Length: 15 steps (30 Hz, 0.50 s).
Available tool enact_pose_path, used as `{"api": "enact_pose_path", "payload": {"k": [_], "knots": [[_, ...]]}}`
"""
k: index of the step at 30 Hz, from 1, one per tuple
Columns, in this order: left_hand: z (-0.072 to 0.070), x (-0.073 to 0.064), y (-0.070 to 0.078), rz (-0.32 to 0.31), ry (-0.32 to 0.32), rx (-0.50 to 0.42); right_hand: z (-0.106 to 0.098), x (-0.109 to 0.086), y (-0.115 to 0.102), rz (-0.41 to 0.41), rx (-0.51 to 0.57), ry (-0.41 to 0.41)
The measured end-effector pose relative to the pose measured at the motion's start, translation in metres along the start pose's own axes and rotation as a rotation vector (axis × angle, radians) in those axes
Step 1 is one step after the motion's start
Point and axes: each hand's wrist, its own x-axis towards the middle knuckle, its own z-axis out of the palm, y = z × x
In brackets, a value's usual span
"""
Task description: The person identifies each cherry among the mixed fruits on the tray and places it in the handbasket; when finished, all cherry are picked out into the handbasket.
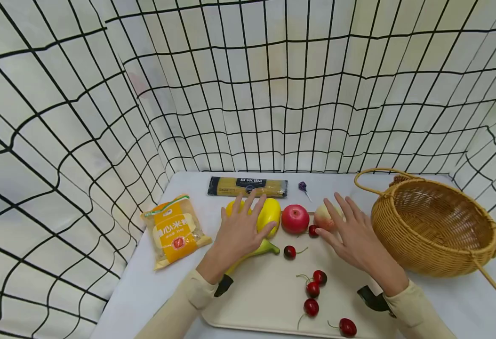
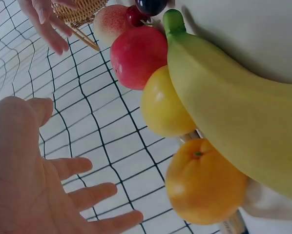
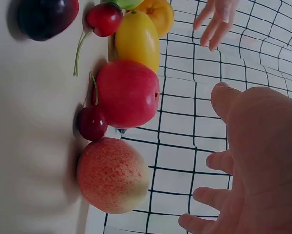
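Note:
My left hand (image 1: 240, 231) is over the left side of a beige tray (image 1: 265, 301), fingers spread and holding nothing. Below it lie a banana (image 2: 234, 102), an orange (image 2: 204, 183) and a smooth yellow fruit (image 1: 270, 214), partly hidden in the head view. My right hand (image 1: 355, 235), also spread and holding nothing, is above the tray's right side, nearest to a peach (image 3: 114, 175). Between the hands sit a round red fruit (image 1: 295, 219) and a cherry (image 3: 92, 123). Several more cherries (image 1: 311, 307) with stems lie scattered down the tray.
A wicker basket (image 1: 430, 249) with handles stands to the right. At the left lies an orange-and-clear food bag (image 1: 175, 230). Behind the tray are a spaghetti pack (image 1: 227, 186) and a wrapped lollipop (image 1: 302, 186). Black netting (image 1: 286, 80) over white cloth surrounds the table.

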Motion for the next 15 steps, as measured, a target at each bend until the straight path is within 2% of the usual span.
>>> {"api": "enact_pose_path", "payload": {"k": [5,9,15], "knots": [[-0.001,-0.013,-0.018,0.03,-0.07,-0.112,-0.003,-0.013,0.004,-0.005,0.087,-0.018],[-0.001,-0.026,-0.037,0.05,-0.079,-0.195,-0.007,-0.023,0.008,-0.031,0.193,-0.033],[0.003,-0.046,-0.06,0.058,-0.072,-0.23,-0.002,-0.038,0.016,-0.068,0.221,-0.048]]}}
